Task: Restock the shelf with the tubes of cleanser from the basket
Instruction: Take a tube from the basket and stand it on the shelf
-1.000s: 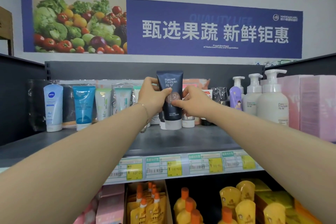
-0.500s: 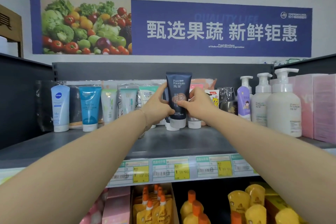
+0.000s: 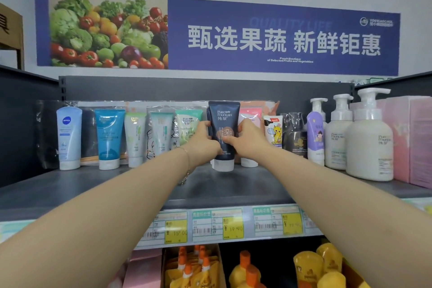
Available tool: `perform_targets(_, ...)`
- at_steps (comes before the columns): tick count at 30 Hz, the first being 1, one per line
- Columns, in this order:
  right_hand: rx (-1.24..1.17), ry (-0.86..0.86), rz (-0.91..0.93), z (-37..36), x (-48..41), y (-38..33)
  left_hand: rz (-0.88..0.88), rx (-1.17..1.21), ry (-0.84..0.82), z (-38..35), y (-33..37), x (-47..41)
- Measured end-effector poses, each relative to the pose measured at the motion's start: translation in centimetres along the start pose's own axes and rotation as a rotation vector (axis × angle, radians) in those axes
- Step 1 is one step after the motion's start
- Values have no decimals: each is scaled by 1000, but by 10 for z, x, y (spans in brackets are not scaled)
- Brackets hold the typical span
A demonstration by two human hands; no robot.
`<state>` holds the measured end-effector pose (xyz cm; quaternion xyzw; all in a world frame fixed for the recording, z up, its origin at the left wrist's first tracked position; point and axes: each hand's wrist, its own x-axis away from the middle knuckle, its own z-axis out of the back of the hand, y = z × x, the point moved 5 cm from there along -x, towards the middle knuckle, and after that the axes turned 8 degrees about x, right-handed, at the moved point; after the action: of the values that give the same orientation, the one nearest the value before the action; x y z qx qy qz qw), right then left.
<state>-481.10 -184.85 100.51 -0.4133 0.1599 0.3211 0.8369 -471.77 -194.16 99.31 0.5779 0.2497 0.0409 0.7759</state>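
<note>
Now the dark cleanser tube [image 3: 224, 114] stands cap-down on the shelf [image 3: 233, 189], further back than a second ago and close in front of the row of tubes. The left hand [image 3: 203, 145] and right hand [image 3: 247, 140] both grip its sides. Judgement: placement is nearly complete and only release remains. The basket is not in view.
</note>
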Motion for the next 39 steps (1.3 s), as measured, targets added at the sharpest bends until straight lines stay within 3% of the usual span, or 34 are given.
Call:
perform_targets(8, 38, 2, 11, -10, 5, -1, -2, -72, 31, 0, -15, -11)
perform_targets(17, 148, -107, 39, -6, 10, -2, -6, -108, 6, -2, -14, -5)
perform_targets(29, 180, -192, 21, -1, 14, -4, 133, -97, -4, -5, -17, -5)
perform_targets(35, 407, -132, 120, 12, 25, -16, 33, -353, 119, -2, -2, 2)
perform_targets(39, 703, -65, 250, 30, 48, -30, -24, -592, 157, 0, 16, 16)
